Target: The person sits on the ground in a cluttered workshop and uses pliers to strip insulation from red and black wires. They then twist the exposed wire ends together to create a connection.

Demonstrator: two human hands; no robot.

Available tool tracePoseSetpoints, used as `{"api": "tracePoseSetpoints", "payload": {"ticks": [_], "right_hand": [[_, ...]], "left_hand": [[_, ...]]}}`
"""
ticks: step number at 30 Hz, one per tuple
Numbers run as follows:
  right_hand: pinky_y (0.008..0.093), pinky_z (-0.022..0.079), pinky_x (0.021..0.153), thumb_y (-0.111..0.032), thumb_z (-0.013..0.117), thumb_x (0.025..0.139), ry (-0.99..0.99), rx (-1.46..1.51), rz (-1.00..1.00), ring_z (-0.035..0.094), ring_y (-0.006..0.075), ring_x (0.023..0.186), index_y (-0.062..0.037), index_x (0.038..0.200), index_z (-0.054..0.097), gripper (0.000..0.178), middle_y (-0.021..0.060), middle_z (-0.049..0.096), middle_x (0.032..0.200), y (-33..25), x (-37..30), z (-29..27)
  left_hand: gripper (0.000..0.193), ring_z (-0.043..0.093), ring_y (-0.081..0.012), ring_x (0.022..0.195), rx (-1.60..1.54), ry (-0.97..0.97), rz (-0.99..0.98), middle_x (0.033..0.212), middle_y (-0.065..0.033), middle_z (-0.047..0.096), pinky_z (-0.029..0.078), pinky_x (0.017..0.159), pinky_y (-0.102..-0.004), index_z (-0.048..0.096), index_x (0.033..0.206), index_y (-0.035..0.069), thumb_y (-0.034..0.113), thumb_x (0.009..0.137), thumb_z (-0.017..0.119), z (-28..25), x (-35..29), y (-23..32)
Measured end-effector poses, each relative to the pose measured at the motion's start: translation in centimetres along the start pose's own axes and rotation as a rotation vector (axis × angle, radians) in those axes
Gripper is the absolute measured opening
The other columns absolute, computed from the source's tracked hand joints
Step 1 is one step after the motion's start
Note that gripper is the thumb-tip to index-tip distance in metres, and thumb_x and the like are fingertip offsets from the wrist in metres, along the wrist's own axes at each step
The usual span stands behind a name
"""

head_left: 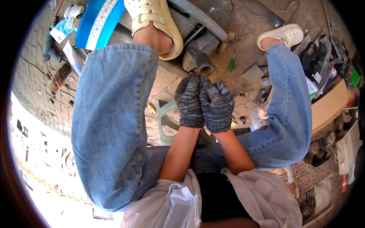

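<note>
My left hand (189, 102) and my right hand (217, 103), both in grey-black knitted work gloves, meet side by side in front of me. The fingers of each are bent and drawn together. Whatever lies between the fingertips is too small or hidden to make out. Just beyond the fingertips is a dark, hollow cylindrical part (205, 67), its round open end toward me. Behind it sits a grey, box-like metal body (197, 49). A screwdriver (231, 64) with a green handle lies on the floor to the right of the cylinder.
My left foot in a cream clog (156, 22) rests beside a blue-and-white panel (99, 24). A pale green plastic stool (162, 121) stands between my legs. Beyond my right knee are piled scrap parts (319, 60) and a cardboard piece (332, 104). A power tool (49, 47) lies far left.
</note>
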State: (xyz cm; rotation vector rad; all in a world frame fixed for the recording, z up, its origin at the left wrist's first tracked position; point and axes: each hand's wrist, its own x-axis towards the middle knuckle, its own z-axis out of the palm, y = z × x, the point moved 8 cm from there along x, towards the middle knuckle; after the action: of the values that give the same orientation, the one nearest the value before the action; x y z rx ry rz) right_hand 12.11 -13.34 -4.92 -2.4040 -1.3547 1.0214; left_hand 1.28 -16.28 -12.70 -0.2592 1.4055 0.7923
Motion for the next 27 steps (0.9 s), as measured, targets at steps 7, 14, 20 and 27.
{"api": "tracePoseSetpoints", "payload": {"ticks": [7,14,20,27], "right_hand": [[0.0391,0.049,0.071,-0.008,0.062,0.080,-0.032,-0.004,0.029,0.059,0.0308,0.078,-0.0081,0.114,0.065,0.034,0.0147,0.060,0.089,0.2,-0.4,-0.3],[0.0383,0.049,0.082,-0.004,0.056,0.084,0.076,0.372,0.077,0.062,0.0323,0.091,-0.0034,0.110,0.065,0.027,0.0166,0.064,0.098,0.8,-0.3,-4.0],[0.0377,0.049,0.081,-0.005,0.058,0.084,0.207,0.415,-0.061,0.061,0.0292,0.088,-0.0019,0.098,0.067,0.017,0.0145,0.065,0.094,-1.6,-2.0,-11.0],[0.0366,0.051,0.074,-0.013,0.072,0.074,0.251,0.206,-0.328,0.063,0.0257,0.082,-0.0095,0.090,0.069,0.016,0.0072,0.067,0.090,-7.0,-8.1,-20.0]], "left_hand": [[0.012,0.062,-0.0119,0.074,-0.021,0.012,-0.001,0.087,-0.0043,0.067,0.050,0.065,-0.0245,0.066,0.098,0.002,0.010,0.089,0.063,-0.1,0.1,-0.3],[0.011,0.035,-0.0032,0.047,0.097,0.167,0.054,0.057,0.0057,0.042,0.025,0.044,-0.0199,0.063,0.095,0.007,0.017,0.091,0.062,1.4,-2.6,0.9],[0.020,0.053,-0.0045,0.065,0.138,-0.166,0.150,0.079,0.0013,0.062,0.040,0.057,-0.0187,0.066,0.103,0.001,0.015,0.089,0.066,6.0,-10.1,3.6],[0.014,0.059,-0.0099,0.073,0.537,-0.485,0.477,0.086,-0.0050,0.066,0.047,0.067,-0.0237,0.067,0.097,-0.002,0.008,0.087,0.066,8.4,-20.1,7.7]]}}
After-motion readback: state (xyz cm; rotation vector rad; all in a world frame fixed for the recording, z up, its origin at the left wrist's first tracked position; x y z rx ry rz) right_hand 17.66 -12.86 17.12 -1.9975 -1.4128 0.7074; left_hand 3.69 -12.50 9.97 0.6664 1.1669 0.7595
